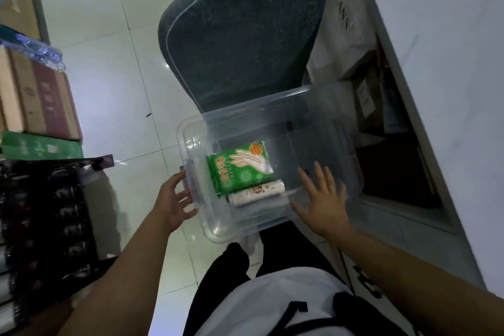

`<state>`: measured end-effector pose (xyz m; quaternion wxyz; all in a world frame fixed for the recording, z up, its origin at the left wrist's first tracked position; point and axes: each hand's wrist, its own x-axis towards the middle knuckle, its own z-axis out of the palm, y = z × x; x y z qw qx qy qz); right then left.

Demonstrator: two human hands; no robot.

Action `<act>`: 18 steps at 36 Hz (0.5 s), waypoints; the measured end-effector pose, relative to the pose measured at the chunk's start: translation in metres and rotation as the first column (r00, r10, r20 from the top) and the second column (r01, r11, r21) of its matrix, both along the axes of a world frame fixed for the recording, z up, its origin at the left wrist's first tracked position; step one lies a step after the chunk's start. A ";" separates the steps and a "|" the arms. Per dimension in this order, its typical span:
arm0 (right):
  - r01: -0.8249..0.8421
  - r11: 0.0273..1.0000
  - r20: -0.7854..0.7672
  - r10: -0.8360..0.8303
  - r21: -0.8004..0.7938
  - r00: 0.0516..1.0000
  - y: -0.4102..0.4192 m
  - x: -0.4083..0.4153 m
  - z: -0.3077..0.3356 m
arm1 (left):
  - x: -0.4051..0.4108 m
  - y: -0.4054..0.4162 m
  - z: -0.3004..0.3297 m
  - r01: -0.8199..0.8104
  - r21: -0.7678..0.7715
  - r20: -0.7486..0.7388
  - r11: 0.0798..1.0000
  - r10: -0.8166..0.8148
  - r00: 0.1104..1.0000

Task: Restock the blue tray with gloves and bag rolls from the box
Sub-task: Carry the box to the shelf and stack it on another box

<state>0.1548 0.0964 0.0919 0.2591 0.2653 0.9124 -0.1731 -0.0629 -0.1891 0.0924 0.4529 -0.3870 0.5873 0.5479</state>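
A: Box (321, 128) first: clear plastic, sitting on the grey seat cushion (240, 35), and I've a hand at each side of it. My left hand (174, 199) is at the outer left wall, fingers loosely spread, holding nothing. My right hand (324, 199) is flat over the near right rim, fingers straight and fanned, also holding nothing.

B: Where's the stock?

A: Both pieces lie in the box's left half. The green glove pack (240, 169) is flat on the bottom; the white bag roll (256, 192) is just beside its near edge, long axis running left to right. Both lie to the left of my right fingers, and that hand looks the nearer way in, since the left is outside the wall.

B: Anything readable?

A: A printed hand outline and an orange disc on the pack; its white lettering is too blurred to read. The roll's print likewise. I can't see the blue tray at all.
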 end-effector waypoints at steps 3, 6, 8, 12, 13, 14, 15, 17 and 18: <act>0.086 0.995 0.013 -0.086 -0.044 0.996 0.027 -0.031 0.000 | -0.003 -0.029 0.007 -0.040 -0.076 -0.028 0.996 0.038 0.999; 0.284 0.947 -0.005 -0.288 -0.148 0.958 0.051 -0.066 -0.007 | -0.005 -0.058 0.015 -0.054 -0.142 -0.041 0.988 0.049 0.998; 0.502 0.801 0.025 -0.523 -0.326 0.852 0.068 -0.091 -0.015 | -0.006 -0.073 0.019 -0.069 -0.180 -0.043 0.981 0.062 0.997; 0.793 0.208 0.406 -0.768 -0.573 0.495 0.091 -0.136 -0.026 | -0.011 -0.092 0.017 -0.092 -0.227 -0.044 0.969 0.084 0.995; 0.810 0.157 0.484 -0.732 -0.565 0.480 0.096 -0.143 -0.028 | -0.013 -0.096 0.016 -0.092 -0.239 -0.041 0.967 0.085 0.996; 0.818 0.139 0.529 -0.700 -0.558 0.479 0.100 -0.149 -0.031 | -0.014 -0.098 0.014 -0.088 -0.249 -0.034 0.965 0.082 0.996; 0.824 0.135 0.549 -0.685 -0.551 0.480 0.104 -0.152 -0.034 | -0.016 -0.100 0.012 -0.079 -0.253 -0.026 0.964 0.075 0.997; 0.831 0.136 0.563 -0.675 -0.540 0.476 0.110 -0.156 -0.037 | -0.018 -0.100 0.012 -0.059 -0.247 -0.016 0.967 0.057 0.998; 0.832 0.128 0.568 -0.674 -0.540 0.473 0.112 -0.155 -0.037 | -0.019 -0.099 0.013 -0.054 -0.245 -0.016 0.968 0.052 0.999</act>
